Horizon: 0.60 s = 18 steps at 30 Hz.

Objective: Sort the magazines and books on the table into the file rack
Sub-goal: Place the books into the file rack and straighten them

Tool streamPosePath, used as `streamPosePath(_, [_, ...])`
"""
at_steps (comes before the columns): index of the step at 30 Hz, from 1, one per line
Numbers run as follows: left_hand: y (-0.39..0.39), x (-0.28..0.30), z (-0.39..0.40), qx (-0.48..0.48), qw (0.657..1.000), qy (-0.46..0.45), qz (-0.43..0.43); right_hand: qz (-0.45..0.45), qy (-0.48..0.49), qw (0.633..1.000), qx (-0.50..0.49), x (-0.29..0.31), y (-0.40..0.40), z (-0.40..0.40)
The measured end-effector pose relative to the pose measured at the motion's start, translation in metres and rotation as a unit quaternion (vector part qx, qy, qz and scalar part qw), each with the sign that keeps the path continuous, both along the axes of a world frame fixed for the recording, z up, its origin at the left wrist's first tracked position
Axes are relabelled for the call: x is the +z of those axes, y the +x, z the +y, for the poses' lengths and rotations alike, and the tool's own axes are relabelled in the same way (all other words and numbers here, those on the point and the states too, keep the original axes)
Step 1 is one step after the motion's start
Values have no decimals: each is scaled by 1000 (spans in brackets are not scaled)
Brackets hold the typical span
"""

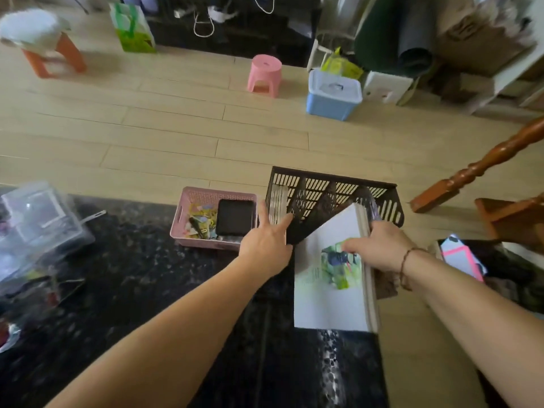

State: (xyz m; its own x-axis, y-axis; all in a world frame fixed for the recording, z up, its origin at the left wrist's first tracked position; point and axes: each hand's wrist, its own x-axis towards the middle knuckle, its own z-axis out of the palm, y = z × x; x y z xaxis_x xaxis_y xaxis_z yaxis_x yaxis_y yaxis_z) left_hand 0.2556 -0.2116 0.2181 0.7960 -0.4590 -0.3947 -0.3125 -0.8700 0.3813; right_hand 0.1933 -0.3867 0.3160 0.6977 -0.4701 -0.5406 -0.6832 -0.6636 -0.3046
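Magazine (329, 287) clamped in right hand (379, 248) grip, tilted at file rack (332, 198); left hand (265, 245) splayed beside pink basket (212, 219).

Landmark for you: pink basket (188, 231) on the dark table, holding clips and a black case (235, 220).
Left of basket: you see a clear plastic bag (38, 231).
Beyond basket, on the floor: pink stool (264, 72); blue lidded box (334, 95) to its right.
Far left beyond basket: orange stool (53, 51), green bag (132, 28).
Far right of basket: wooden furniture leg (477, 169), pink-edged card (462, 254).
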Motion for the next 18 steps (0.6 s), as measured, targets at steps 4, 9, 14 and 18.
streamPosePath(4, [10,-16,8,18,998,-21,61,4,-1,1000,-21,-6,27,3])
streamPosePath(9, [20,-28,16,-1,996,-54,70,18,44,997,-65,-1,51,16])
streamPosePath(14, [20,-30,13,-3,996,-40,83,23,-17,999,32,-14,40,26])
streamPosePath(18, [17,-36,11,-10,993,-40,106,51,-12,998,25,-14,40,18])
